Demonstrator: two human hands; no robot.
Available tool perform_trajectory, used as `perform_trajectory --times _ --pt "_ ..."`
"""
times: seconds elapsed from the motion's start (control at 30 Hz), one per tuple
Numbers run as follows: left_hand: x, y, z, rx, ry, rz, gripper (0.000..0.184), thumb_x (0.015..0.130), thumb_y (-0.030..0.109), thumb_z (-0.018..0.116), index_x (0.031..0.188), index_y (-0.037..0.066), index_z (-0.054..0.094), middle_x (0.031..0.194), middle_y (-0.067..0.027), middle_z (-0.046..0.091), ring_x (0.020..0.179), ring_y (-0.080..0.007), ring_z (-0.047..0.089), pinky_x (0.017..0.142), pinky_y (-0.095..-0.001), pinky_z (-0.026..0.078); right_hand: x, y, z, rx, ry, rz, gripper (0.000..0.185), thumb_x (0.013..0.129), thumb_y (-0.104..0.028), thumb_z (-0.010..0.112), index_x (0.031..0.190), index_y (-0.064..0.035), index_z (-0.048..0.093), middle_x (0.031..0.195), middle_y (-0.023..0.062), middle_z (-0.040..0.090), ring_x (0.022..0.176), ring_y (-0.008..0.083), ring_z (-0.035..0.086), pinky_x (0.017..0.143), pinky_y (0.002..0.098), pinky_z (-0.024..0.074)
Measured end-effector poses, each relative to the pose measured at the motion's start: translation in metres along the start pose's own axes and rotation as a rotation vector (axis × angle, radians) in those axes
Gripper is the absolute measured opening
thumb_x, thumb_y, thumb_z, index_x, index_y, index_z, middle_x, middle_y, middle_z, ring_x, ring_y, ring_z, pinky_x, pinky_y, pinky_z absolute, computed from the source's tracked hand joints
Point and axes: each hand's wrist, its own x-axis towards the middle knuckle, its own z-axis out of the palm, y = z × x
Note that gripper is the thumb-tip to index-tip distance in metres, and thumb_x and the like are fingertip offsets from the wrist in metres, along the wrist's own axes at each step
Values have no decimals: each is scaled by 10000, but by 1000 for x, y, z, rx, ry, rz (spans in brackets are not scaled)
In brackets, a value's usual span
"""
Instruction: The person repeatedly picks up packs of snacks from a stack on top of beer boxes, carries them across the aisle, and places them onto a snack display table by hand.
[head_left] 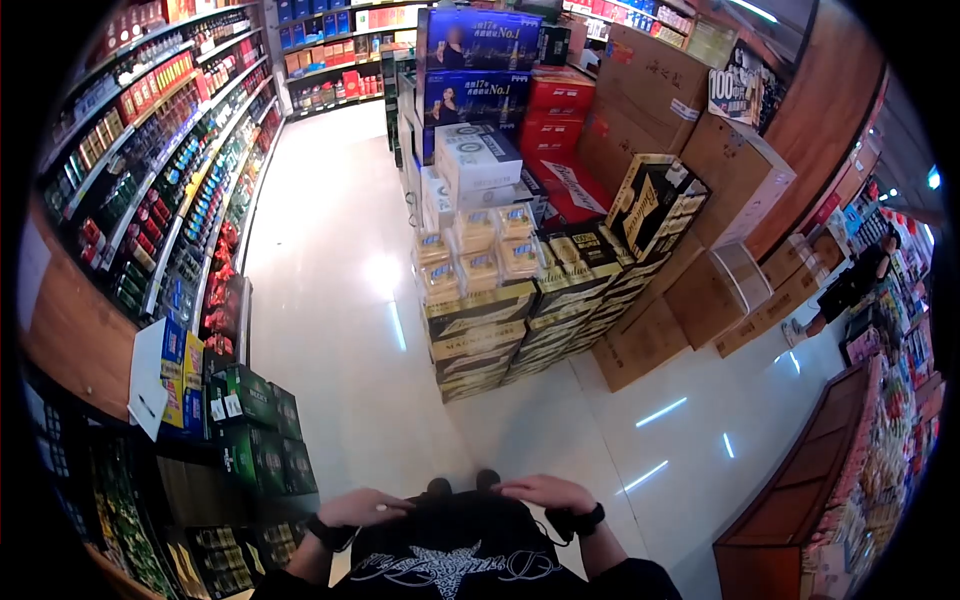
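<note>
My left hand (362,506) is low in the view, in front of my waist, its fingers stretched inward and a ring on one of them. Opposite it, my right hand (548,491) has its fingers extended towards the middle. A gap separates the two hands, and I see nothing held in either. Both are close to my black T-shirt (455,550) with its white star print. Dark bands circle both wrists. My shoe tips (487,479) show on the floor just beyond the hands.
Ahead stands a stack of black-and-gold drink cartons (480,340), topped with clear-wrapped yellow packs (480,270). Brown boxes (640,330) adjoin it. Bottle shelves (170,170) line the left, above green cartons (260,430). A person (855,280) is far right, beyond a wooden counter (790,490).
</note>
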Motion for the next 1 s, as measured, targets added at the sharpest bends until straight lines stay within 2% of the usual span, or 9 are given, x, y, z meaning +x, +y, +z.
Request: perform_trajectory --times 0.1,0.3,0.57,0.63,0.67,0.73,0.77,0.83,1.0 --pt "7 5 22 93 -188 -89 428 955 442 491 1255 164 618 1116 -127 675 1008 -285 639 907 -351 475 16 -2 18 8 -284 -75 504 1007 -416 395 1314 -48 551 1306 136 583 1197 259 538 1032 325 382" --pt "10 -16 47 -36 -336 8 399 939 340 531 1243 95 615 1133 -141 670 1012 -279 640 896 -340 482 28 -18 25 -147 -551 248 659 967 -561 402 1124 28 654 1091 187 669 1034 269 610 954 324 435" --pt "20 -12 56 -93 -355 -53 400 934 349 534 1219 83 623 1163 -144 654 1061 -289 620 930 -347 467 28 -5 34 -80 -594 329 698 943 -611 404 1121 17 653 1037 152 687 1022 278 614 934 329 445" --pt "25 -19 57 -187 -35 -18 374 930 354 537 1190 107 642 1122 -152 664 1031 -306 629 905 -355 481 27 20 40 -31 -206 -100 609 963 -540 416 1223 -19 595 1066 134 682 1020 274 617 949 338 438" --pt "29 -18 54 -120 144 -41 345 919 343 558 1168 126 656 1079 -144 677 997 -318 640 875 -362 494 26 20 38 -137 -24 -96 514 984 -450 414 1286 -55 541 1079 117 678 1009 256 627 929 334 454" --pt "35 -7 42 -122 428 -44 325 902 297 591 1147 93 655 1023 -133 690 956 -316 651 850 -367 499 30 -25 17 -56 97 321 422 989 -372 445 1240 -61 579 1068 109 680 989 234 638 890 322 473" --pt "38 -4 37 -122 531 -3 315 891 267 608 1137 76 653 999 -135 692 941 -312 653 841 -369 500 29 -26 14 -61 93 323 422 989 -372 445 1240 -61 579 1068 109 680 989 234 638 890 322 473" --pt "40 7 24 -126 712 49 298 871 206 633 1116 36 646 948 -147 689 915 -299 654 822 -370 503 27 -27 6 -15 474 126 364 976 -313 498 1201 -48 606 1047 111 685 966 216 645 852 309 484" --pt "44 23 6 -111 805 142 292 870 184 639 1124 40 646 968 -136 689 914 -290 657 819 -360 505 23 -48 -6 24 652 49 338 962 -283 532 1174 -34 620 1012 117 691 953 209 646 849 308 482"
